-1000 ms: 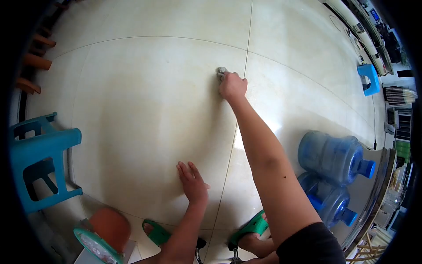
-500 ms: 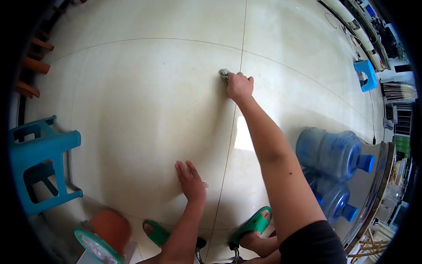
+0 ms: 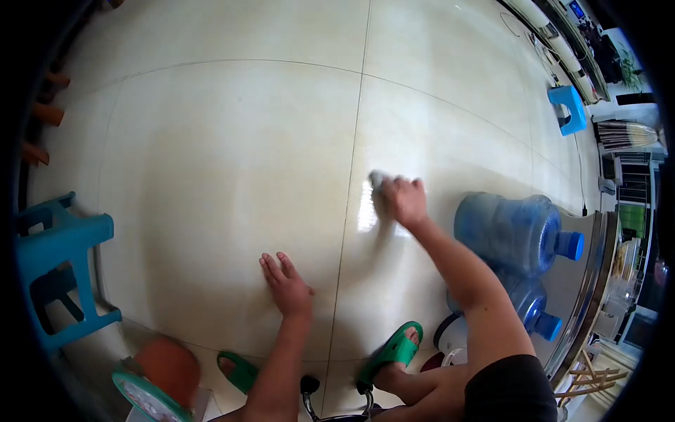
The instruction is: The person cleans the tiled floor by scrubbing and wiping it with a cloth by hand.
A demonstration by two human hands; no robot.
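My right hand (image 3: 406, 201) is closed around a small grey rag (image 3: 377, 178), pressed to the shiny beige tile floor (image 3: 211, 162). Only the rag's front edge shows past my fingers, slightly blurred. It sits just right of a dark tile seam. Lower down and to the left, my left hand (image 3: 287, 287) rests palm-down on the tiles with fingers stretched out, holding nothing.
Two large blue water jugs (image 3: 506, 232) lie on their sides at right. A teal stool (image 3: 63, 243) stands at left, near an orange-red bucket (image 3: 167, 369). Green slippers (image 3: 394, 352) are on the feet below. A small blue stool (image 3: 568, 109) stands at upper right.
My right hand has drawn the rag back toward me and slightly right across the floor. The left hand remains flat on the tiles; the whole view has shifted a little.
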